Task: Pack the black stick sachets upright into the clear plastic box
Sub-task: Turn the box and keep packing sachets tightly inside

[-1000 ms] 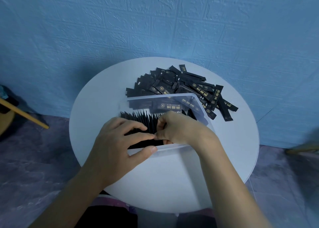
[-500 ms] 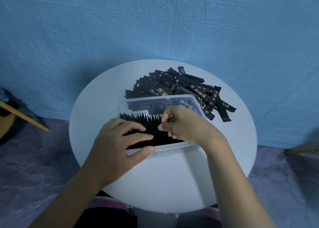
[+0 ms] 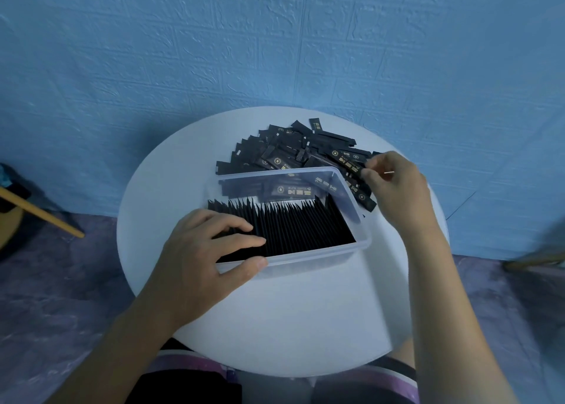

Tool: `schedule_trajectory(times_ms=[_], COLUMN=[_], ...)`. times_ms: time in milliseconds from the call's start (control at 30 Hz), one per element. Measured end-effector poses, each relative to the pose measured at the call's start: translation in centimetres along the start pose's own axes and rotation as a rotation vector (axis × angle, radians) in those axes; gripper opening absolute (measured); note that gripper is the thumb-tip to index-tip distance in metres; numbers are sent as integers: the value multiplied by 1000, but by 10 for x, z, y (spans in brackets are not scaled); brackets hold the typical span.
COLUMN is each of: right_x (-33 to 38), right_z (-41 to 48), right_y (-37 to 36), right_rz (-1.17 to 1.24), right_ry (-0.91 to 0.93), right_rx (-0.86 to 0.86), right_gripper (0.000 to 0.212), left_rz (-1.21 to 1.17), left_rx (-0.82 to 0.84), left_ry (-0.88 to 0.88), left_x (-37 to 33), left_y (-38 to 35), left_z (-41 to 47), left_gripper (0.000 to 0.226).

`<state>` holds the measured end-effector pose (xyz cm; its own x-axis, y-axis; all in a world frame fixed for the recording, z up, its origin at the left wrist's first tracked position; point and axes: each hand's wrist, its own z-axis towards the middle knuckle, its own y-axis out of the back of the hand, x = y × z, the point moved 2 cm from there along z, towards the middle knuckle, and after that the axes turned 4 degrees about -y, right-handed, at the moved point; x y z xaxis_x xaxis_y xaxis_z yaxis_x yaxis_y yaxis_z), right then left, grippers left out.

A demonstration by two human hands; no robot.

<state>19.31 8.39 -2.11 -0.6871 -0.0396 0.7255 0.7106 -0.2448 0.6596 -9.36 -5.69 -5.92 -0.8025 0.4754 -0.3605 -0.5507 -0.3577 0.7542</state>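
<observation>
A clear plastic box (image 3: 362,220) stands in the middle of the round white table (image 3: 305,312). A tight row of upright black stick sachets (image 3: 305,226) fills most of it. My left hand (image 3: 201,257) holds the box's near left corner, thumb on the front rim and fingers lying over the sachet tops. Behind the box lies a loose pile of black sachets (image 3: 293,150) with gold print. My right hand (image 3: 394,183) is at the pile's right end, its fingertips pinching a loose sachet (image 3: 348,162) there.
A blue textured wall rises right behind the table. A wooden leg (image 3: 39,211) slants in at the left over the dark floor, and another wooden piece (image 3: 535,261) shows at the right edge. My lap is just below the table's near rim.
My right hand left the box and moved back and right to the loose pile, where it now pinches a sachet. My left hand stayed on the box corner.
</observation>
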Motion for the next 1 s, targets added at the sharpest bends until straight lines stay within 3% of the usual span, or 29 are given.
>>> schedule_trajectory(times_ms=[133,233,500,1000], right_x=[-39,-52,-44,-33], right_z=[27,38,36,27], right_y=[-7,-12,-12,-18], right_rz=[-196,-274,-167,-80], right_ry=[-116,-190,-196,-86], right_rx=[-59,-10,156,200], right_gripper=[34,47,29,32], left_rz=[-1,1,11,6], left_rx=[-5,-3,-7,-16], left_ry=[-6,-8,-19,-16], left_x=[0,0,0,-1], left_y=[0,-1,0,0], left_z=[0,0,0,1], left_gripper=[33,34,33,35])
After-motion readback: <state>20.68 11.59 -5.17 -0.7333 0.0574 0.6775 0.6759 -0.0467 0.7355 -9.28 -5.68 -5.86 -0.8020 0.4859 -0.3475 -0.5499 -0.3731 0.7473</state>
